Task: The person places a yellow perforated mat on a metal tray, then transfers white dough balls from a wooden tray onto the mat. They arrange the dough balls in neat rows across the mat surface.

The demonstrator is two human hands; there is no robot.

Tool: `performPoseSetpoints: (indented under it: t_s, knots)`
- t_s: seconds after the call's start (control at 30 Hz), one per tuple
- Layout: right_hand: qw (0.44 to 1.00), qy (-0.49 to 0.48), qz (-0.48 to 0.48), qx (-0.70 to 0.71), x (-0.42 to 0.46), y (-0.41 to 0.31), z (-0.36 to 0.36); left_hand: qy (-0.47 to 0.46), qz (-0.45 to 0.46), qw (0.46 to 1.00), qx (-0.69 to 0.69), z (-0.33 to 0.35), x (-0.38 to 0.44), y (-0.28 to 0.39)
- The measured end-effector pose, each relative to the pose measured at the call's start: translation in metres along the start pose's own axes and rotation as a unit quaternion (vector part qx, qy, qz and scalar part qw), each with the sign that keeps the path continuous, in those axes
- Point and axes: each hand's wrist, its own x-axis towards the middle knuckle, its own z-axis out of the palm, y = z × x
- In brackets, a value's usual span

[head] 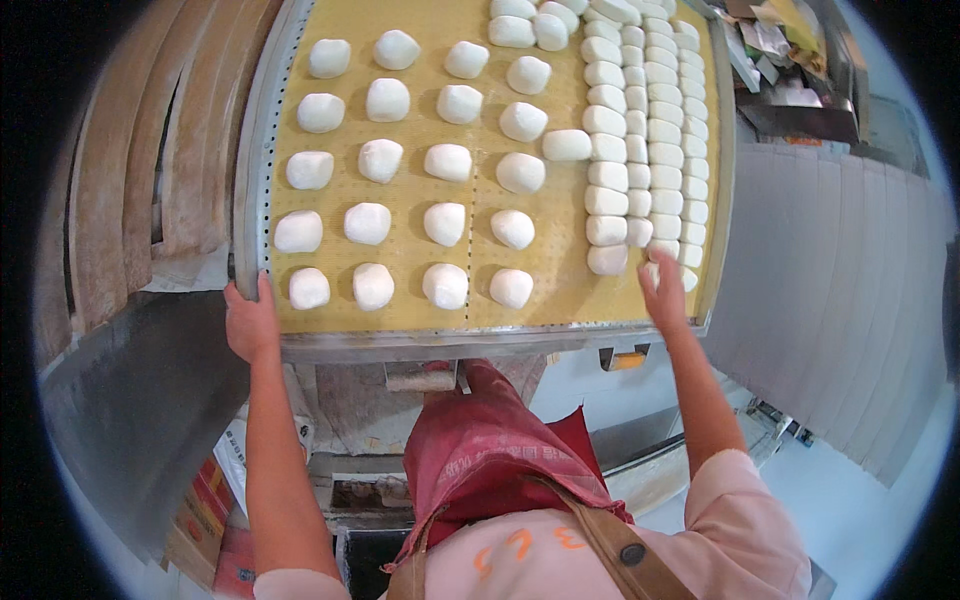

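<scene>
My left hand (253, 319) grips the left rim of a large metal-framed tray (480, 345) near its front corner, thumb on top. Yellow perforated mesh (555, 300) lines the tray. Across its left and middle, white dough pieces (448, 286) sit spaced apart in rough rows. On the right, smaller oblong dough pieces (606, 176) stand packed in several columns. My right hand (664, 296), slightly blurred, is at the front end of these columns with thumb and fingers around a dough piece (651, 276). One oblong piece (567, 145) lies sideways, just left of the columns.
Brown wooden boards (124, 165) lie left of the tray, above a dark grey surface (150, 375). A grey ribbed panel (825, 285) is on the right, with a box of papers and scraps (795, 112) beyond it. A red apron (495, 435) hangs below the tray's front edge.
</scene>
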Motion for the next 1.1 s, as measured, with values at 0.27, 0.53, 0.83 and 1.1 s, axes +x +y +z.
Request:
performPoseSetpoints:
  t_s: [0.27,0.53,0.83,1.1]
  knots:
    - [0.955,-0.106,0.269,0.063,-0.287,0.052,-0.012,0.002,0.095,0.989,-0.118,0.016,0.013,-0.025]
    - [0.946,-0.08,0.296,0.105,-0.327,0.071,-0.012,0.073,0.119,0.971,-0.197,0.019,-0.028,-0.091]
    - [0.974,-0.056,0.138,0.168,-0.206,0.048,-0.015,-0.21,-0.444,0.625,-0.607,0.087,-0.241,-0.013]
    - [0.978,-0.048,-0.147,0.143,-0.07,0.028,-0.008,0.07,-0.481,0.697,-0.528,0.082,-0.26,0.094]
